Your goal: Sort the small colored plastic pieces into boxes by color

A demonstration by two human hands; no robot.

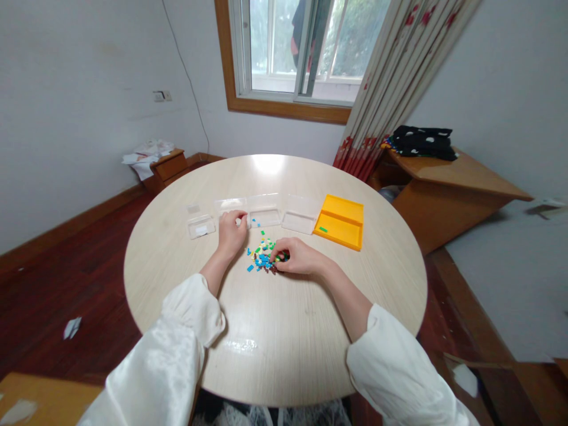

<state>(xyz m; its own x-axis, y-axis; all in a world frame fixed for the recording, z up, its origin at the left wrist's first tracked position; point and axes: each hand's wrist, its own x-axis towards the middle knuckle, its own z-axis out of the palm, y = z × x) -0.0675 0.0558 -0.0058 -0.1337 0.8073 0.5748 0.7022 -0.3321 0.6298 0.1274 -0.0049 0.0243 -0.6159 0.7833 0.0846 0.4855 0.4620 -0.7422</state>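
A heap of small plastic building bricks [262, 260] in blue, green, pale yellow and dark brown lies mid-table. My right hand [296, 255] rests at the heap's right side, its curled fingertips and thumb down among the bricks. What they pinch, if anything, is too small to name. My left hand [232, 232] hovers at a clear plastic box [229, 205] with its lid up, fingers bent in towards the thumb. Whatever it may hold is hidden. Just right of it, a few blue bricks [256, 223] lie by another clear box [265, 218].
Further clear boxes [298, 221] [201, 228] stand open in the row, the left one with a white slip inside. A yellow case [339, 222] lies open at the right, one green brick in it. The round table [275, 331] stands near a wooden cabinet [452, 195].
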